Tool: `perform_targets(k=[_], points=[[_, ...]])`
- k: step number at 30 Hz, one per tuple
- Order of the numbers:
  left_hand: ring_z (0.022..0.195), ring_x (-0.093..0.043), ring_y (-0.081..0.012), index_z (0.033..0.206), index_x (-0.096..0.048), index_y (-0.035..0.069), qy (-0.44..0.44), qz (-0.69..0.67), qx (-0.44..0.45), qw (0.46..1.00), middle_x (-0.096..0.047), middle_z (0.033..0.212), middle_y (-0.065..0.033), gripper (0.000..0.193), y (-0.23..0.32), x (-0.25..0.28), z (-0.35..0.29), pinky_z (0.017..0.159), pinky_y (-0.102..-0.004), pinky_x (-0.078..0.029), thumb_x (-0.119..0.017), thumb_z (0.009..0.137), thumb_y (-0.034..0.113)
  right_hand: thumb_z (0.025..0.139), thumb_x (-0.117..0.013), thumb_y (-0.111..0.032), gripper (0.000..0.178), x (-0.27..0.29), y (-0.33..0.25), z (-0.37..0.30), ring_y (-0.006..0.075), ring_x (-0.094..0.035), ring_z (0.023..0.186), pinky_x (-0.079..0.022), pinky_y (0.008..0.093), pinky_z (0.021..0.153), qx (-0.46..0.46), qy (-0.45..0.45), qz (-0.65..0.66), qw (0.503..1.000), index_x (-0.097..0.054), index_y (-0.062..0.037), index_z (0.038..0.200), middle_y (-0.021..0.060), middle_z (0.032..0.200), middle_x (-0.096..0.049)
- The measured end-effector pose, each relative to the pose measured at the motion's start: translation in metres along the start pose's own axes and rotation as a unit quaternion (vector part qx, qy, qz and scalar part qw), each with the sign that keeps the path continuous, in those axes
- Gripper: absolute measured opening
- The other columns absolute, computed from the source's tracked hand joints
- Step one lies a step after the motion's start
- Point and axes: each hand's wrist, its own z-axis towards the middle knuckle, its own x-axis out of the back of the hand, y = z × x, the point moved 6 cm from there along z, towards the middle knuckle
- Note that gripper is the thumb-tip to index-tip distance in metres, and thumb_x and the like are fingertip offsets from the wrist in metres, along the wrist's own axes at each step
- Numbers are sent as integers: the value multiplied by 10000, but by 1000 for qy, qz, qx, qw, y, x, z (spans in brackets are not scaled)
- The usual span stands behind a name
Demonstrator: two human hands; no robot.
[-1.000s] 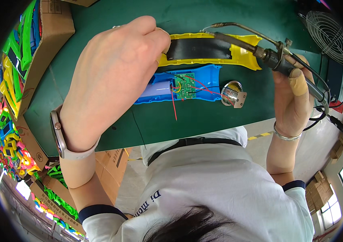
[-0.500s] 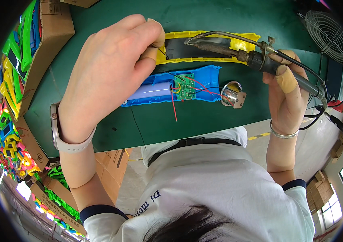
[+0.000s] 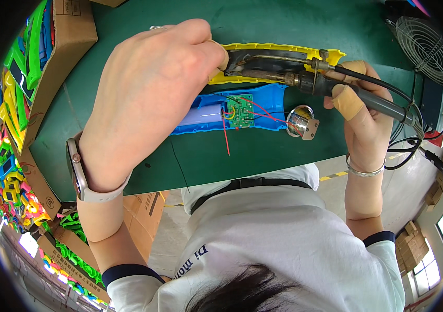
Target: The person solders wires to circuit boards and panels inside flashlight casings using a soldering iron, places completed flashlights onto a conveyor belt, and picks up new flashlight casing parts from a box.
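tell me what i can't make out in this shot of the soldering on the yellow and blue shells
Head view, the only one:
- Soldering iron tip: hidden behind the left hand, so its contact point is unseen.
- Left end of the yellow shell: covered by that hand.
- Circuit board parts in the blue shell: too small to tell.
- Right hand fingertips: behind the iron's handle.

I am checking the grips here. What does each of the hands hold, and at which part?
The right hand holds the soldering iron by its dark handle. The left hand pinches at the end of the yellow shell; what its fingertips grip cannot be told.
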Motion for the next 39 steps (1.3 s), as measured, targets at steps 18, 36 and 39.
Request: perform_targets(k=[18, 36, 39], points=[[773, -620, -273, 840, -713, 74, -27, 65, -29, 997, -577, 811, -64, 44, 5, 2, 11, 701, -398, -507, -686, 806, 76, 877, -701, -98, 279, -5, 1, -2, 160, -646, 793, -549, 282, 740, -16, 21, -65, 998, -634, 102, 1060, 128, 1032, -646], [770, -616, -281, 844, -709, 57, -21, 50, -38, 998, -574, 800, -75, 61, 5, 2, 12, 696, -399, -503, -701, 796, 94, 930, -657, -95, 256, 38, 1, -13, 171, -620, 821, -507, 304, 780, 88, 82, 91, 989, -634, 71, 1125, 123, 1079, -660], [775, -619, -277, 842, -712, 57, -24, 57, -39, 997, -578, 802, -74, 62, 4, 2, 12, 698, -394, -504, -704, 794, 96, 971, -609, -122, 237, 54, 3, -15, 181, -601, 877, -500, 327, 807, 117, 91, 127, 981, -635, 47, 1136, 137, 1155, -637]])
